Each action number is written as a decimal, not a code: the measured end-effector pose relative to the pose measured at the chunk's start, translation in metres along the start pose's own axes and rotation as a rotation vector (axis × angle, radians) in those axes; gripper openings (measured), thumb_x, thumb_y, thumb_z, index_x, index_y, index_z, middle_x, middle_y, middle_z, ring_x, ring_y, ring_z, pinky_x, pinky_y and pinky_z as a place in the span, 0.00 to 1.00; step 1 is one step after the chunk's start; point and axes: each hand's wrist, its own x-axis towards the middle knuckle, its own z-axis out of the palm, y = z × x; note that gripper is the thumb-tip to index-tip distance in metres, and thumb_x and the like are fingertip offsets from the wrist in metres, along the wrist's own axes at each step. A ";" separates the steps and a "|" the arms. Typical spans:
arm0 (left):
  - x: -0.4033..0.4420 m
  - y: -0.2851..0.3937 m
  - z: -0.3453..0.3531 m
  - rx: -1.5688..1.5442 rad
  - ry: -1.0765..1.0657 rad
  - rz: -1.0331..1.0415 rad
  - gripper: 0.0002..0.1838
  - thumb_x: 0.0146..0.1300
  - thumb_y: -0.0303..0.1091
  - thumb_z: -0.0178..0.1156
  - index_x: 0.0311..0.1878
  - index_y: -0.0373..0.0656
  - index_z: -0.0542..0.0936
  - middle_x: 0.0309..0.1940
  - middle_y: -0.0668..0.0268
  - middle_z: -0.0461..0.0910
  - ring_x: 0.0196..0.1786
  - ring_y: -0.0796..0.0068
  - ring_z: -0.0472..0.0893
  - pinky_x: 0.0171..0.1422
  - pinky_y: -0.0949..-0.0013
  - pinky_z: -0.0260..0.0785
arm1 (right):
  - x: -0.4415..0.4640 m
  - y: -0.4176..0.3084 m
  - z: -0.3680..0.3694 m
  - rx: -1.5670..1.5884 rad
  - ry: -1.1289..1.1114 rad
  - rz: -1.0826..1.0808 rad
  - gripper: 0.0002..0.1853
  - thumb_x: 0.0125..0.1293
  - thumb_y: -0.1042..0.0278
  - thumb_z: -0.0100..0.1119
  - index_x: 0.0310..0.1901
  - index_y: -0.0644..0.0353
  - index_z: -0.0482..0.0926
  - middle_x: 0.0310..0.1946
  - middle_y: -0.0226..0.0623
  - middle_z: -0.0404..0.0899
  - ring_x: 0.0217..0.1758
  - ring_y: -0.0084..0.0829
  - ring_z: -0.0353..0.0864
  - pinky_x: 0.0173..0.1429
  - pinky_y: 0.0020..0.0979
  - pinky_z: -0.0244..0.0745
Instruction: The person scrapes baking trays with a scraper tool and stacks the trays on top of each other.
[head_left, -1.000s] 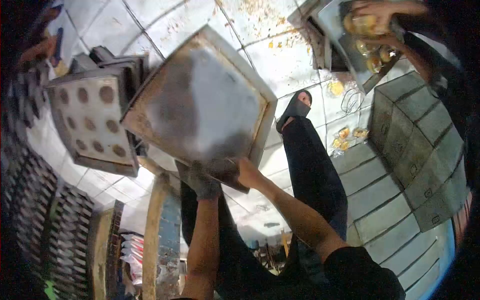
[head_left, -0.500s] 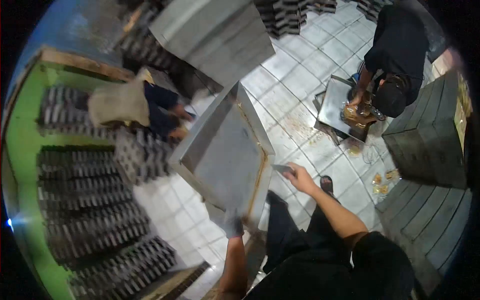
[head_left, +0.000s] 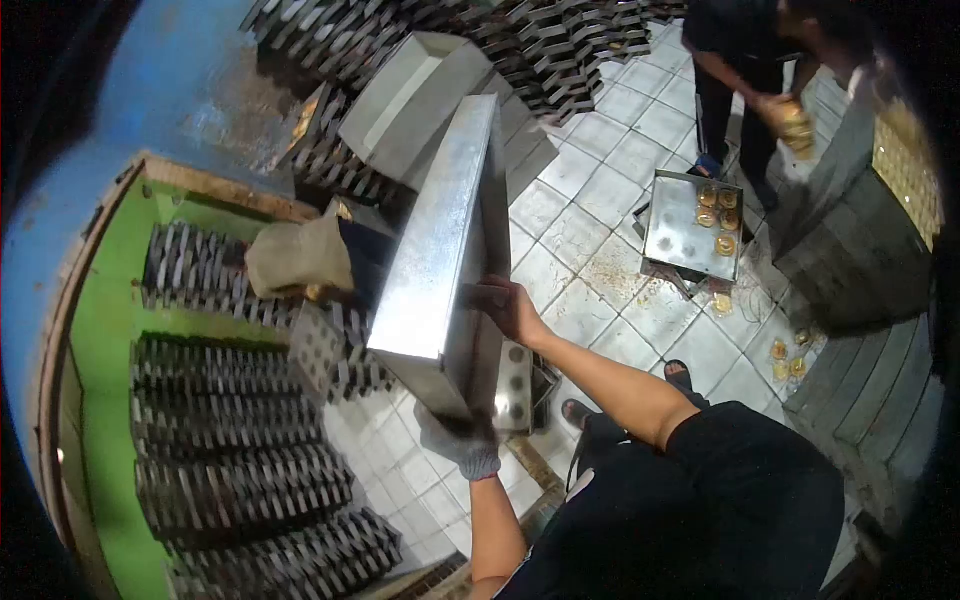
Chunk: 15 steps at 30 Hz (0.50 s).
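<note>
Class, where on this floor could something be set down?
The widest bare patch is the tiled floor between the raised metal pan and the tray of pastries, though crumbs lie by the tray. A smaller patch shows between the left dark stacks and the gloved left hand. Crowded: the far dark stacks, and right, where packets lie beside gray boxes.

The floor of white square tiles (head_left: 570, 212) has brown crumbs (head_left: 622, 270) — beside a pile of square silver metal trays (head_left: 665, 226) — and little clear packets of yellow food (head_left: 780, 371) toward its right edge.
</note>
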 end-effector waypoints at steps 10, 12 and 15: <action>-0.080 -0.169 -0.051 -0.553 0.373 -1.014 0.32 0.55 0.24 0.65 0.66 0.34 0.72 0.45 0.59 0.75 0.48 0.64 0.76 0.57 0.60 0.73 | -0.123 0.056 -0.007 -0.492 -0.607 0.498 0.20 0.66 0.65 0.69 0.54 0.71 0.82 0.43 0.44 0.89 0.48 0.36 0.87 0.55 0.36 0.80; -0.107 -0.207 -0.074 -0.605 0.543 -1.194 0.22 0.55 0.23 0.63 0.54 0.38 0.73 0.40 0.62 0.72 0.45 0.66 0.74 0.54 0.60 0.72 | -0.149 0.074 -0.032 -0.425 -0.554 0.701 0.19 0.66 0.66 0.69 0.53 0.71 0.83 0.42 0.41 0.88 0.44 0.31 0.86 0.52 0.33 0.80; -0.166 -0.291 -0.082 -0.670 0.771 -1.330 0.11 0.56 0.28 0.60 0.31 0.49 0.65 0.33 0.68 0.67 0.38 0.68 0.72 0.48 0.59 0.72 | -0.174 0.085 -0.068 -0.636 -0.404 0.823 0.17 0.66 0.68 0.69 0.52 0.71 0.83 0.40 0.39 0.87 0.41 0.30 0.86 0.48 0.32 0.81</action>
